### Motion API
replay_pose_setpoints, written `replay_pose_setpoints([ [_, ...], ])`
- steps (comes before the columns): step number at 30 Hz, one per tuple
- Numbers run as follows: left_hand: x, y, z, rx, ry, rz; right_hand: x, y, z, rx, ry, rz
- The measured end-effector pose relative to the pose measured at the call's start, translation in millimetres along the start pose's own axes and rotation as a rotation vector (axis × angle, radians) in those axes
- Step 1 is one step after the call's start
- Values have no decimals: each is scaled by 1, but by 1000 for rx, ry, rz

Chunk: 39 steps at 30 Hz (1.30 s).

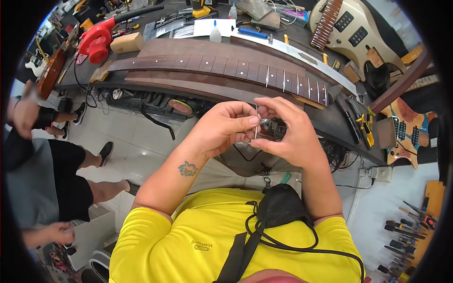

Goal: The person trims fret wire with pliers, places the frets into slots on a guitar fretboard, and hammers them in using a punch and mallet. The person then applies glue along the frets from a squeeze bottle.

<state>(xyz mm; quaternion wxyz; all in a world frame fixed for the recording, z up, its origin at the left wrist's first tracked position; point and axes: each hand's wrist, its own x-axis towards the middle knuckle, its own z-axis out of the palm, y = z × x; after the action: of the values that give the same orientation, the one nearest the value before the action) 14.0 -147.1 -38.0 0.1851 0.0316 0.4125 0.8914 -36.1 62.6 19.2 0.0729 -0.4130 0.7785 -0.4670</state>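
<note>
Between both hands, in front of the bench edge, a thin metal wire strip [256, 123] stands roughly upright. My left hand [231, 125] pinches it between thumb and fingers. My right hand [285, 129] is curved around its other side, with fingertips at its top end and the thumb at its lower end. Beyond the hands lies a guitar neck [217, 64] with a dark fretboard and dot inlays. Bright metal frets show at its right end, while dark slots run along the rest.
The dark workbench [188, 89] holds a red blower [96, 42], a wooden block [127, 43], a glue bottle [215, 33], yellow-handled cutters [365, 132] and a cream guitar body [365, 28]. A colourful guitar body [406, 129] is at right. Another person [61, 165] stands at left.
</note>
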Motion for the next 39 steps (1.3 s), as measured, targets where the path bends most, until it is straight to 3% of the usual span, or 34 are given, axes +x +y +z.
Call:
replay_pose_setpoints([
  [3, 0, -1, -1, -30, -22, 31, 5, -2, 1, -15, 16, 34],
  [5, -3, 6, 5, -58, 59, -15, 12, -4, -10, -275, 44, -59],
  [9, -4, -15, -17, 66, -17, -83, 51, 9, -42, -596, 134, -108],
  [13, -2, -49, -26, 260, -102, -131, 90, 27, -46, -611, -11, 37],
  [16, -1, -76, -36, 240, -187, -214, 107, 22, -38, -654, -64, 147],
  [27, 29, -161, -105, 218, -248, -415, 122, 21, -21, -636, -129, 166],
  [29, 38, -170, -113, 653, -148, -451, 123, 21, -18, -642, -151, 168],
  [30, 40, -177, -115, 792, -131, -330, 124, 22, -17, -623, -132, 168],
  [33, 41, -176, -113, 657, -166, -280, 126, 18, -14, -632, -143, 193],
  [38, 34, -163, -111, 669, -208, -291, 128, 15, -11, -644, -170, 249],
  [39, 33, -158, -111, 664, -186, -309, 128, 18, -12, -661, -155, 180],
])
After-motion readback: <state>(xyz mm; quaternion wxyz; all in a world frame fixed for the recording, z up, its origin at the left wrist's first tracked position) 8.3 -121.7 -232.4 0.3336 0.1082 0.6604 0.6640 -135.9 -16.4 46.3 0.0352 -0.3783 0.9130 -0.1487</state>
